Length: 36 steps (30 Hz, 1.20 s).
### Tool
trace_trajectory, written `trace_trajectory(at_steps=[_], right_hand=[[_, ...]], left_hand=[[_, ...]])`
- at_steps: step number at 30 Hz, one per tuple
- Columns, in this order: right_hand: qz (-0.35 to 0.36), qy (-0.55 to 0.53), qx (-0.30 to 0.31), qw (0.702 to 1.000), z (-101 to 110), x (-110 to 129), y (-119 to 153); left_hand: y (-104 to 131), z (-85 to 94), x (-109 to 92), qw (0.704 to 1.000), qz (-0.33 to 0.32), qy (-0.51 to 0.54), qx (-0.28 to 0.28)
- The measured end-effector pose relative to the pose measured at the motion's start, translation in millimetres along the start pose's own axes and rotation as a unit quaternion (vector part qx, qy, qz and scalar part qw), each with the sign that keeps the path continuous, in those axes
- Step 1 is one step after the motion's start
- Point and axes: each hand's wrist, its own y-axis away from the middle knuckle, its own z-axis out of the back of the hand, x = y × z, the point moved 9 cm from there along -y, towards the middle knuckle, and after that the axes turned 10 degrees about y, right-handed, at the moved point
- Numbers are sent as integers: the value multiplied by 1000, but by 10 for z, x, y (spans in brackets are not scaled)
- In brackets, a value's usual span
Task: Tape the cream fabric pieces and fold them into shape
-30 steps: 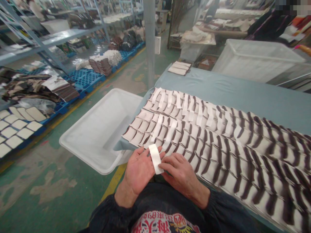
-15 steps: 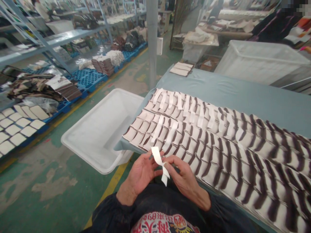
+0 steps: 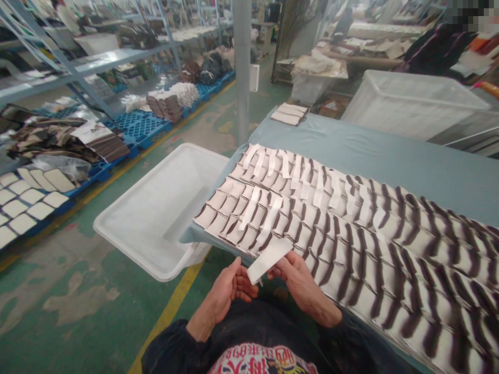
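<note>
A white strip (image 3: 268, 259) of flat, flexible material slants between my hands at the table's front edge. My right hand (image 3: 302, 283) pinches it from below near its right end. The strip's lower left end reaches the fingertips of my left hand (image 3: 226, 291), whose thumb stands up apart from the loosely curved fingers; whether they touch the strip I cannot make out. Just beyond, overlapping rows of cream pieces with dark brown edges (image 3: 323, 239) cover the table's near part. Similar white strips (image 3: 271, 218) lie across several of those pieces.
A blue-grey cloth (image 3: 351, 143) covers the table, with a small stack of cream pieces (image 3: 289, 114) at its far corner. A white plastic tub (image 3: 132, 218) stands left of the table. Beyond are a pole (image 3: 242, 72), another bin (image 3: 413, 98), blue pallets (image 3: 142, 132) and a person's dark sleeve (image 3: 432, 47).
The strip was twisted between both hands; now it lies flattened out, slanting up to the right. My left hand has come away from its middle, while my right hand still holds it.
</note>
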Motion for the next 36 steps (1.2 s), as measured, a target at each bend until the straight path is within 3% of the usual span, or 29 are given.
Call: trace_trajectory(at_steps=[7, 10, 12, 14, 16, 19, 21, 27, 29, 32, 34, 36], right_hand=[[-12, -68, -14, 998, 57, -59, -4], [22, 2, -31, 999, 127, 32, 18], [90, 114, -45, 988, 164, 211, 57], [190, 244, -39, 950, 108, 447, 132], [293, 354, -26, 887, -20, 642, 238], [401, 477, -15, 782, -240, 753, 378], [435, 523, -23, 733, -334, 746, 425], [447, 574, -34, 685, -405, 677, 428], [443, 578, -32, 684, -405, 669, 416], [422, 562, -21, 711, -405, 641, 387], [388, 534, -12, 751, -392, 607, 357], [321, 487, -19, 812, -303, 559, 291]], left_hand=[[21, 73, -16, 998, -34, -59, -16], [70, 103, -56, 995, -48, -81, -32], [138, 89, -152, 992, -77, -90, -46], [213, 13, -257, 990, -104, -79, -43], [265, -119, -306, 993, -100, -59, -18], [295, -335, -299, 996, -72, -38, 35], [295, -416, -291, 996, -67, -27, 56], [274, -395, -254, 996, -64, -16, 61], [271, -391, -258, 996, -61, -33, 63], [249, -352, -265, 996, -53, -60, 38], [235, -338, -279, 995, -59, -81, 28], [240, -357, -295, 991, -72, -104, 39]])
